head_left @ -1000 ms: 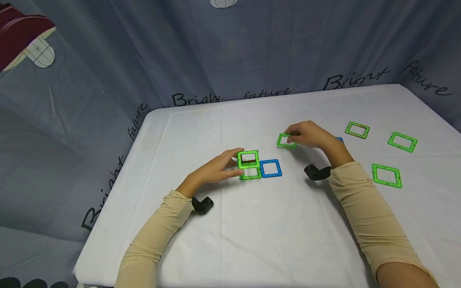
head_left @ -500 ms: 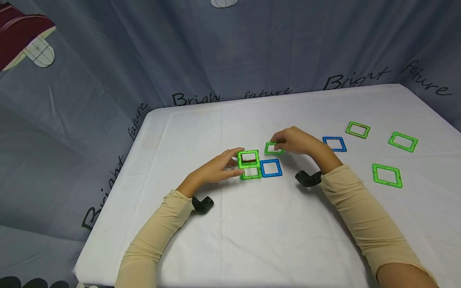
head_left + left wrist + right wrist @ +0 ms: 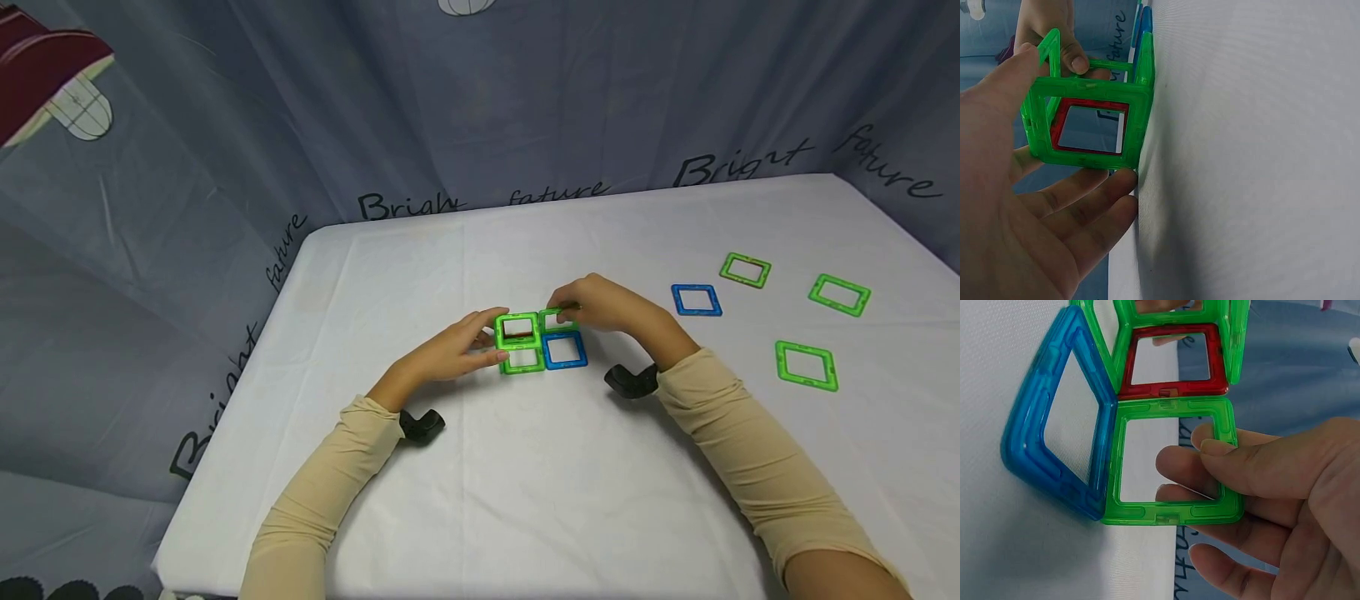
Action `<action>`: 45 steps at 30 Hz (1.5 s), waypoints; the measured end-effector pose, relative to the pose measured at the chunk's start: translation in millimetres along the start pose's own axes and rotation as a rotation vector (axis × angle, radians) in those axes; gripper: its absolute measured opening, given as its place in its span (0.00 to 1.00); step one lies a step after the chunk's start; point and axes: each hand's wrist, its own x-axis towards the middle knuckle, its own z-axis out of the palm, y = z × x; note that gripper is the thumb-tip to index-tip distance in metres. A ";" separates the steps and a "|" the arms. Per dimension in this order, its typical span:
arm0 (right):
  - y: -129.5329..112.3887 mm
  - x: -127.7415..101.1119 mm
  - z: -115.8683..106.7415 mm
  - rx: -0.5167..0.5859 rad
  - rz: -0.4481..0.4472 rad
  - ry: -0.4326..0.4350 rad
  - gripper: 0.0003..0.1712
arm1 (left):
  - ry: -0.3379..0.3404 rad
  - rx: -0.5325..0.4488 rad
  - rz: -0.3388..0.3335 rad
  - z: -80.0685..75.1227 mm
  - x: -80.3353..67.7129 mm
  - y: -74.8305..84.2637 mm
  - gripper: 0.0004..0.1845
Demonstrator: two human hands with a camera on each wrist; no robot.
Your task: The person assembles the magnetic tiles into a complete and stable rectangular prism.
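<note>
Head view: right hand [image 3: 600, 307] has carried pinched green tile [image 3: 557, 317] from loose tiles to build – now edge-joined beside blue tile [image 3: 564, 350]; left hand [image 3: 457, 350] fingers spread, steadying green frame [image 3: 517, 330]

A white table [image 3: 525, 500] stands before a blue-grey curtain [image 3: 300, 108] printed with "Bright future". On the table's right part lie loose square frames, well apart from each other: a blue frame [image 3: 696, 300] nearest the middle, a far green frame [image 3: 745, 270], a green frame at the far right [image 3: 839, 294], and a near green frame [image 3: 806, 365].
</note>
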 end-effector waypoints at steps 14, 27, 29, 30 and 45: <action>0.5 -1.4 0.9 0.008 -0.038 0.010 0.11 | 0.004 0.009 0.000 1.5 -0.1 0.9 0.38; 2.4 -0.9 1.4 0.018 -0.057 0.005 0.11 | 0.019 0.034 -0.003 2.8 0.7 -0.1 0.39; 3.2 -0.5 1.4 0.019 -0.056 0.002 0.11 | 0.022 0.040 0.000 2.7 0.8 -0.2 0.39; 3.5 -0.3 1.3 0.021 -0.052 -0.001 0.11 | 0.022 0.042 0.001 2.7 0.8 -0.1 0.39; 23.4 -12.2 -16.8 0.020 0.061 -0.153 0.27 | 0.016 0.047 -0.009 1.9 0.2 1.8 0.39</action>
